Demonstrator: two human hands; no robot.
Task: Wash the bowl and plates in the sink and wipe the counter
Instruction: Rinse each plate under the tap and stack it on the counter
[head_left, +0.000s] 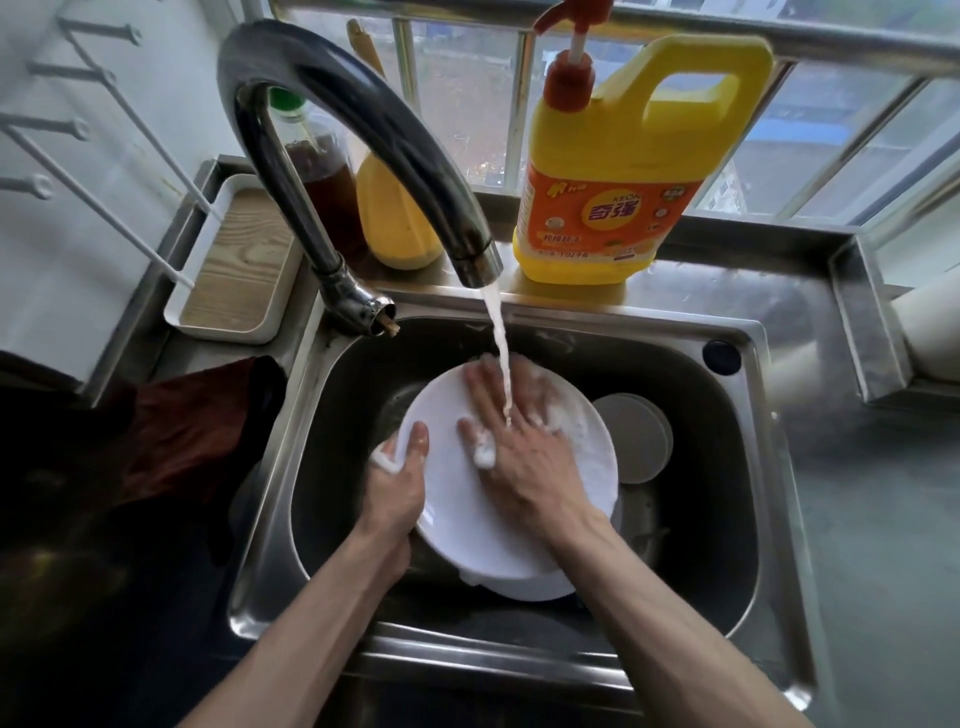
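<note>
A white plate (457, 499) is held tilted over the steel sink (748, 467). My left hand (397, 488) grips the plate's left rim, thumb on its face. My right hand (519, 436) lies flat on the plate with spread, soapy fingers. Water from the curved tap (363, 130) runs onto my right hand. Under the plate, part of another white dish (524, 584) shows. A round grey-white dish (636, 436) lies in the sink to the right, partly hidden by the plate.
A yellow detergent pump bottle (623, 171) stands on the ledge behind the sink, with an orange bottle (395, 218) and a dark bottle (324, 176) to its left. A white tray (234, 270) sits at back left. A dark red cloth (171, 441) lies left of the sink. Grey counter (872, 493) extends right.
</note>
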